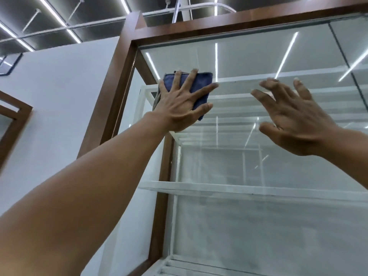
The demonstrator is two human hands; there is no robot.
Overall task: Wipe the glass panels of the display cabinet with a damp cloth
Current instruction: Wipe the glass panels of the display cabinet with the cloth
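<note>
From the head camera, the left hand (183, 104) lies flat with all its fingers spread wide and straight, pressing a folded blue cloth (201, 82) against the front glass panel (258, 216) of the display cabinet. The cloth sits near the panel's upper left corner, just beside the brown wooden frame (123, 92). A grey edge of it shows under the heel of the hand.

The right hand (294, 120) is raised to the right of the cloth, well apart from it. Its fingers are splayed and slightly bent, and it holds nothing. Whether its fingertips touch the glass cannot be told.

White shelves (199, 186) show behind the glass, which reflects the ceiling light strips (53, 14).
</note>
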